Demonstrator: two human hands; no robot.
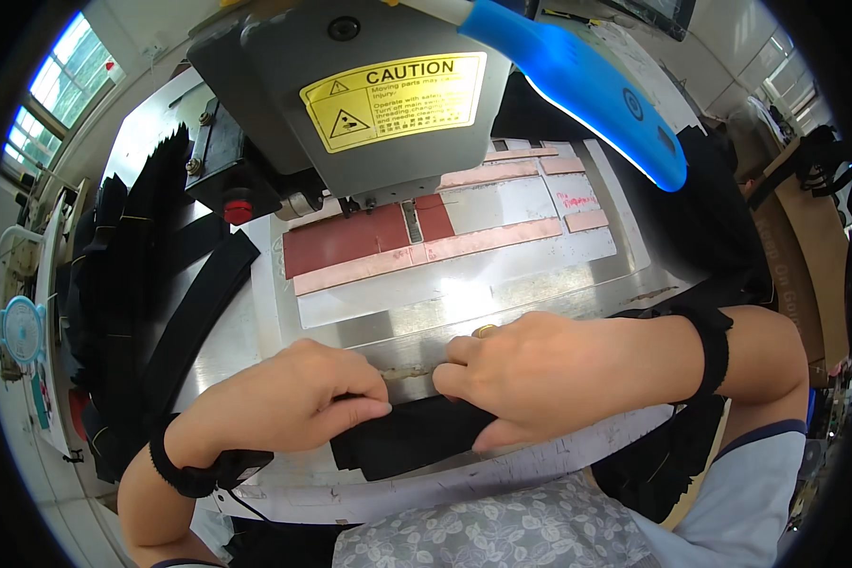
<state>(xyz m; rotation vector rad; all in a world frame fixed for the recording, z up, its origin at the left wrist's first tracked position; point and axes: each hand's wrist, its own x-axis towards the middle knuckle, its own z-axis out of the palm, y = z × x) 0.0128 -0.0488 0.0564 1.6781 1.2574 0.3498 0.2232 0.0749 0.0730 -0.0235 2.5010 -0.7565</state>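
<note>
A folded strip of black fabric (409, 443) lies at the near edge of the worktable. At its upper left corner, my left hand (293, 396) is closed, thumb and curled fingers on the cloth. My right hand (559, 374) grips the fabric farther right, its thumb low on the strip and its fingers curled over the top; a ring shows on one finger. Just beyond my hands is a metal plate (530, 317) carrying a flat template with pink strips (502, 238) and a dark red panel (346, 239). Under my palms the cloth is partly hidden.
A grey sewing machine head (265, 85) with a yellow warning label overhangs the template. The blue lamp (577, 76) reaches in from above right. Piles of black fabric strips (114, 312) hang at the left, and more black cloth (701, 218) lies at the right.
</note>
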